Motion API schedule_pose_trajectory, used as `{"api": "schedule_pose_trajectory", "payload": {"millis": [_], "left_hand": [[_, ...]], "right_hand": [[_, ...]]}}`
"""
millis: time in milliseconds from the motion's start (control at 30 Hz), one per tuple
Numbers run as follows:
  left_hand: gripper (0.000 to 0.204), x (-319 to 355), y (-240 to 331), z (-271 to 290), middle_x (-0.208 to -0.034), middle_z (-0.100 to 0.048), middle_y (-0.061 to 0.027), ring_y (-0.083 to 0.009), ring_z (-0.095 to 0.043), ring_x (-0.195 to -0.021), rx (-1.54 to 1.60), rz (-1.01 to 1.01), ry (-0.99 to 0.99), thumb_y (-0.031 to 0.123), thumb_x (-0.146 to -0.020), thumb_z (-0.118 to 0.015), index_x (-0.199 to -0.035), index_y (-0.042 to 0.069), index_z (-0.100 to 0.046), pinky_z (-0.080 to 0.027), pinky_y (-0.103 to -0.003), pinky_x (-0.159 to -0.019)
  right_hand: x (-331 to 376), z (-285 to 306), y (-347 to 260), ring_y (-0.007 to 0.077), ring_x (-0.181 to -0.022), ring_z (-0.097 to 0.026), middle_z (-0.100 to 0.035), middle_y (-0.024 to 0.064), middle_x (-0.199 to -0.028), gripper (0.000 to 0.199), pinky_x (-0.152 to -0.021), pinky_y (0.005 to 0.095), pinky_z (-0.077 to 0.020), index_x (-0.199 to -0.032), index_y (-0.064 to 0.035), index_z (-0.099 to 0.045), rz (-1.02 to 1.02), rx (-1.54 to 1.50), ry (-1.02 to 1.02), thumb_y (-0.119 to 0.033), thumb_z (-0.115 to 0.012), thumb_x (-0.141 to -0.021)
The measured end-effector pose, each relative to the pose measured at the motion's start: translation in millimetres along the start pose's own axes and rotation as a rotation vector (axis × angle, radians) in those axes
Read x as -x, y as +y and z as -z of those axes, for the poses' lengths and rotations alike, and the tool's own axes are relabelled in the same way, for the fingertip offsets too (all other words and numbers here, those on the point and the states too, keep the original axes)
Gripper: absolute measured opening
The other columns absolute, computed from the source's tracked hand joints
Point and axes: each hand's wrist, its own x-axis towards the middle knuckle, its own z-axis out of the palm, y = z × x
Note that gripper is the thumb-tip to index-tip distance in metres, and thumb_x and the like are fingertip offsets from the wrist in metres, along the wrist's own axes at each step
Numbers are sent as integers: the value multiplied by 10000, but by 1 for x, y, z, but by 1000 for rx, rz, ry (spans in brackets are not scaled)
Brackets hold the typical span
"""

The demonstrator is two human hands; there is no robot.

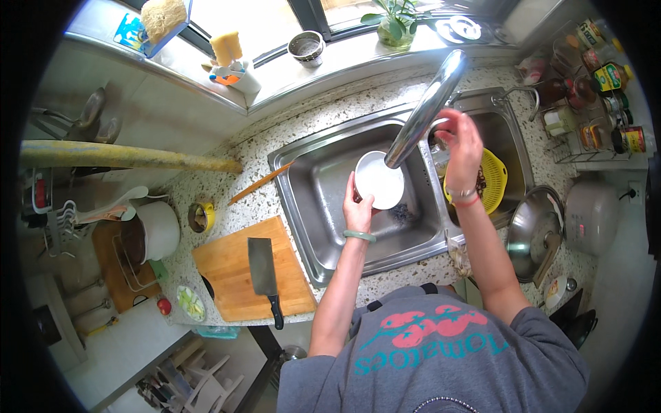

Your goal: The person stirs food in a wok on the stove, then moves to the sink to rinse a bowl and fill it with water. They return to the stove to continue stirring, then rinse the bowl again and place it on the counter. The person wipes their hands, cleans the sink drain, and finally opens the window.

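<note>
1. Left hand (358, 212) gripped white bowl (381, 182) by its side.
2. Bowl was under faucet (428, 107) spout, above left basin (322, 206).
3. Right hand (463, 141) was beside faucet, fingers bent; couldn't tell if gripping anything.
4. Yellow colander (497, 180) was in right basin (515, 141).
5. Cleaver (261, 265) lay on cutting board (226, 272).

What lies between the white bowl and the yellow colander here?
In the head view, the steel sink divider lies between them: the left hand holds the white bowl over the left basin; the yellow colander sits in the right basin.
</note>
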Motion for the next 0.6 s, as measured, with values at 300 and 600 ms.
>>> {"api": "schedule_pose_trajectory", "payload": {"millis": [300, 600], "left_hand": [[727, -9, -11, 7, -1163, -517, -121, -228, -570, -993, -689, -366, 179, 22, -713, -654, -1390, 133, -412, -517, -345, -833], [816, 32, 37, -6, -1090, -460, -108, -298, -485, -1036, -1106, -667, 266, 106, -597, -777, -1347, 168, -460, -394, -407, -908]], "right_hand": [[-82, 42, 49, 66, -803, -581, -578, -1, -1215, 394, -644, 189, -437, -1277, -95, -545, -174, 253, 108, -330, -415, -990], [9, 22, 62, 119, -920, -579, -625, 92, -1078, 441, -819, 246, -458, -1267, -9, -514, -72, 316, -50, -272, -579, -920]]}}
